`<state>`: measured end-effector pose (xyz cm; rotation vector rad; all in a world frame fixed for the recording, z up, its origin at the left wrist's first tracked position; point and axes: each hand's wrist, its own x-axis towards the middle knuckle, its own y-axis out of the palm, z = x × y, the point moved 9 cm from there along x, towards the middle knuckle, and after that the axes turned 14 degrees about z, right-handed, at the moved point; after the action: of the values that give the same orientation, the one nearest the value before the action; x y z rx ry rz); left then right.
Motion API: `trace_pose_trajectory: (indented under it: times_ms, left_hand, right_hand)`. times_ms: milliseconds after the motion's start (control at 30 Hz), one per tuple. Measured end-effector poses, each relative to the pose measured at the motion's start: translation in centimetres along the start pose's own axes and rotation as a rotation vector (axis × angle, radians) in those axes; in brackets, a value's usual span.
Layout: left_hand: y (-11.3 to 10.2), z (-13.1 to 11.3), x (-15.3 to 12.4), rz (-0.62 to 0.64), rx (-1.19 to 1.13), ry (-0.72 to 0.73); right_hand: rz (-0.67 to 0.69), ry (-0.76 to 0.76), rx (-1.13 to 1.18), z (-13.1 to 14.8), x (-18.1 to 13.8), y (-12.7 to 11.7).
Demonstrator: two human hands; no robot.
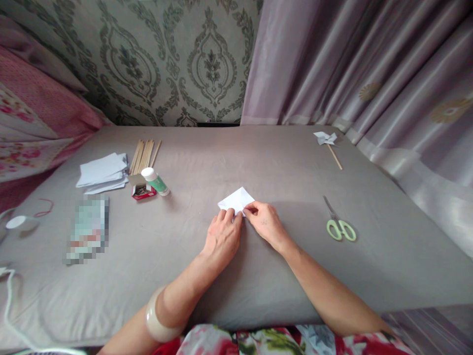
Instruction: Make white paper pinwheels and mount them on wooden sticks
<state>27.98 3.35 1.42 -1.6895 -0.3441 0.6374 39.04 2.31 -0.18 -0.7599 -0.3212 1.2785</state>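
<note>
A small folded white paper (236, 199) lies on the grey-covered surface (258, 162) in front of me. My left hand (222, 235) rests on the paper's near left edge, fingers curled and pressing down on it. My right hand (265, 223) pinches the paper's near right corner between thumb and forefinger. A pale bangle sits on my left forearm.
Green-handled scissors (340, 224) lie to the right. A finished paper pinwheel on a stick (328, 143) lies far right. At the left are a stack of white papers (103, 172), wooden sticks (144, 154), a glue bottle (155, 181), a small red box (142, 190) and tape (20, 223).
</note>
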Motion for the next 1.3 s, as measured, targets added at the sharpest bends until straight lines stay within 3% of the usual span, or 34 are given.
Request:
trace_pose_trajectory:
  times_ms: [467, 1300]
  left_hand:
    - [0.2, 0.1, 0.1, 0.003, 0.011, -0.004]
    - [0.0, 0.0, 0.0, 0.046, -0.015, -0.016]
  right_hand:
    - [-0.019, 0.01, -0.008, -0.3, 0.1, 0.1]
    - [0.059, -0.064, -0.177, 1.7, -0.5, 0.3]
